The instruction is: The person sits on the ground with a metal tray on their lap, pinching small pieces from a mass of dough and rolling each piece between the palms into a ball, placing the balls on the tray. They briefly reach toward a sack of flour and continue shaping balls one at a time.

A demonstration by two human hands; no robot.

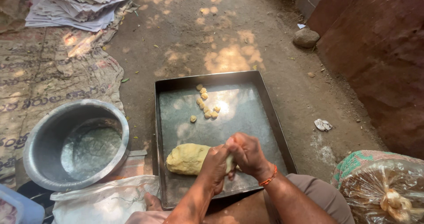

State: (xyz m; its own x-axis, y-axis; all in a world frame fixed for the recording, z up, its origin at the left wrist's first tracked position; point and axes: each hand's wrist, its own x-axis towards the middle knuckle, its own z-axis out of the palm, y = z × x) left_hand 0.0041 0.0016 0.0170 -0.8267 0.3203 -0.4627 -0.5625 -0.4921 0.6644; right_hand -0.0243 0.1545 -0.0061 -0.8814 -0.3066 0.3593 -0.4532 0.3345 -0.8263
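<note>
The dirt ground (198, 34) carries a metal tray (269, 118) in the middle, a printed mat (53, 74) left, and a stone (305, 37) far right.

We find the tray (164, 131) mostly bare across its middle and right side; a hand could pass there. At its upper centre a cluster of small dough pieces (204, 104) stands in the way. The dough lump (187, 158) and both hands block the lower edge. Left of the tray the metal pot (39, 144) crowds the approach. The dirt ground (207, 34) above the tray lies open up to the stone (305, 37) at upper right.
</note>
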